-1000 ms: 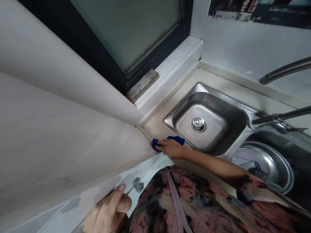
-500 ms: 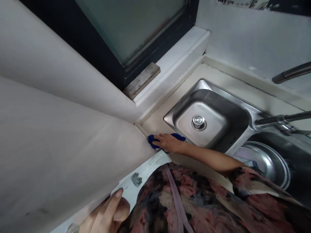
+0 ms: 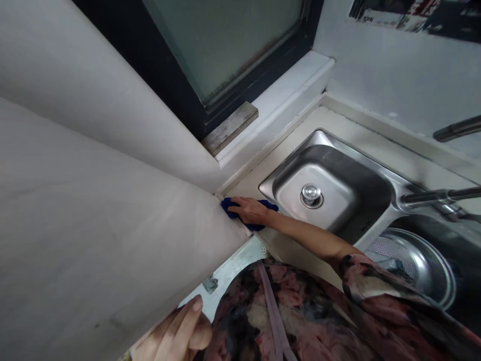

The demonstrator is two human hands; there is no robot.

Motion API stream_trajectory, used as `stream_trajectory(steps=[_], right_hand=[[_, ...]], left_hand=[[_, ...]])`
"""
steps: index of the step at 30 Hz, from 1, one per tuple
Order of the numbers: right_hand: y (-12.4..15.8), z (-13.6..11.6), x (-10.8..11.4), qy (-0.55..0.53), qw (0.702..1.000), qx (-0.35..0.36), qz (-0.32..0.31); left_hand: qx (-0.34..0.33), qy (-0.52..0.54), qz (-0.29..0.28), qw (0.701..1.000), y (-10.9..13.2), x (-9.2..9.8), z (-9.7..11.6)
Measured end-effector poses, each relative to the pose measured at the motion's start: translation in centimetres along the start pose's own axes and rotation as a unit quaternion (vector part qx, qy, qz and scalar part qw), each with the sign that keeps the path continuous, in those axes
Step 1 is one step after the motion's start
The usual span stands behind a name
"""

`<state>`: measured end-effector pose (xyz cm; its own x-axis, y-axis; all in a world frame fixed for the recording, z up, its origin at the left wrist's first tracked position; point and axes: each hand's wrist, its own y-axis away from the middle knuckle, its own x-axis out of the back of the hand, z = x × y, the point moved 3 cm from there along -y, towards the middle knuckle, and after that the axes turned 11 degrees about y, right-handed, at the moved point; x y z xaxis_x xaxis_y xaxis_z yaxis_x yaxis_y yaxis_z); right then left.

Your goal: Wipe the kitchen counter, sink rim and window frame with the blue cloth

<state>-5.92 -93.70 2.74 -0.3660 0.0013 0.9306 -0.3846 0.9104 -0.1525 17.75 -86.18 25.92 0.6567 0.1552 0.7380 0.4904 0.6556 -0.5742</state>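
My right hand point(image 3: 250, 209) presses down on a dark blue cloth point(image 3: 270, 205), which lies bunched on the cream countertop point(image 3: 246, 186). Hand and cloth are in the narrow strip between the white wall point(image 3: 150, 225) and the sink's left corner, close to the wall. Parts of the cloth stick out on both sides of the fingers. At the bottom of the view, my left hand point(image 3: 176, 331) is raised beside the wall, its fingers loosely bent, thumb near the forefinger. I see nothing in it; its lower part is cut off.
A steel sink point(image 3: 268, 181) with a drain plug point(image 3: 311, 192) stands right of the cloth. In the second basin is a metal strainer bowl point(image 3: 428, 260). Faucet pipes point(image 3: 424, 198) enter from the right. A stone-like block point(image 3: 231, 128) rests on the window sill point(image 3: 285, 82).
My right hand has slid the blue cloth left and away from me, nearer the wall corner. The view has shifted slightly. My left hand looks much the same.
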Motion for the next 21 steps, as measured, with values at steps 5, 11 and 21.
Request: stream_trajectory(steps=[5, 11, 21], right_hand=[[-2.8, 0.8, 0.0, 0.01, 0.999, -0.032, -0.002], [-4.9, 0.7, 0.7, -0.026, 0.997, -0.067, 0.028], [-8.9, -1.4, 3.5, -0.047, 0.983, -0.001, 0.177]], left_hand=[[-0.116, -0.052, 0.023, 0.992, 0.8, -0.5, 1.5], [-0.359, -0.087, 0.088, 0.925, 1.3, 0.3, 0.8], [-0.374, -0.072, 0.074, 0.922, 0.6, 0.4, 1.2]])
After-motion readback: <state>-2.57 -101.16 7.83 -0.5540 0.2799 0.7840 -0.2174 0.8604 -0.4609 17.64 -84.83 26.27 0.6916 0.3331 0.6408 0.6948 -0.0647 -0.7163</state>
